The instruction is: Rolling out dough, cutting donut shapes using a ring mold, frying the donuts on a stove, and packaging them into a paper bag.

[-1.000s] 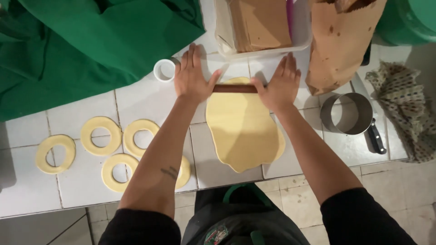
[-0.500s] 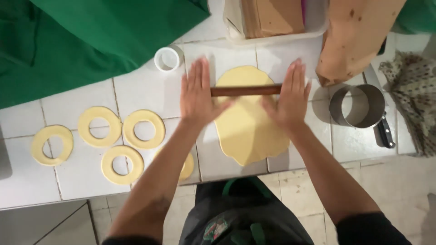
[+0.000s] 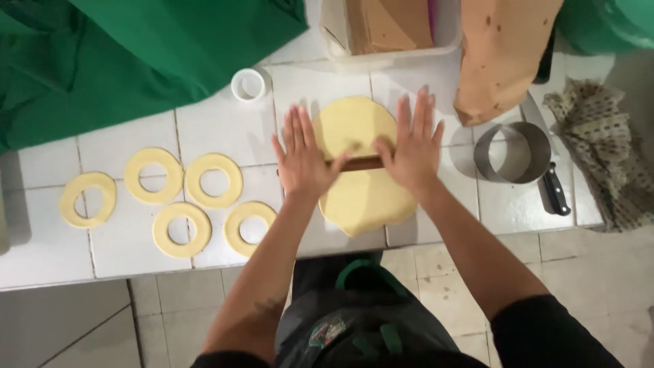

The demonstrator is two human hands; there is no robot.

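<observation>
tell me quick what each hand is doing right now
Left hand: open, flat, palm pressing on the rolling pin over the dough.
Right hand: open, flat, palm on the same pin.

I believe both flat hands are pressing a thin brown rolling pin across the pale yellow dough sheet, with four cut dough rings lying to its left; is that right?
Nearly. The head view shows five pale yellow dough rings, not four. The left hand and right hand do press the thin brown rolling pin across the pale yellow dough sheet.

Five dough rings, metal ring cutter
</observation>
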